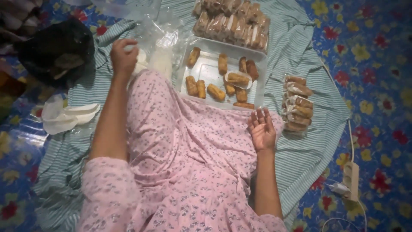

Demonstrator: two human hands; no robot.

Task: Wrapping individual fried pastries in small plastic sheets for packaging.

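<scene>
The left hand (123, 57) is curled into a loose fist at the edge of a heap of clear plastic bags (159, 41); whether its fingers pinch any film cannot be told from here. The right hand (262, 129) lies palm up and slack, fingers spread, holding nothing, resting on the pink flowered dress (180, 146) that covers the person's lap.

Take the clear plastic tray (207, 68) as the landmark. It sits just beyond the lap, its near edge touching the dress, and holds loose golden-brown fried rolls (216, 92) scattered singly across its floor; one of them lies inside a small clear wrapper (238, 79). The left hand is to the left of the tray, with the plastic bags between them. The right hand is just off the tray's near right corner. To the right of the tray, near that hand, lies a short pile of wrapped rolls (298, 103). Beyond the tray's far edge, touching it, is a larger stack of wrapped rolls (231, 23).

All this rests on a green striped cloth (300, 56) spread over a blue flowered floor mat (373, 56). Far left of the tray lies crumpled white plastic (64, 115), and beyond it a dark bag (56, 49). Far right and nearer the person, a white power strip (352, 180) lies on the mat.
</scene>
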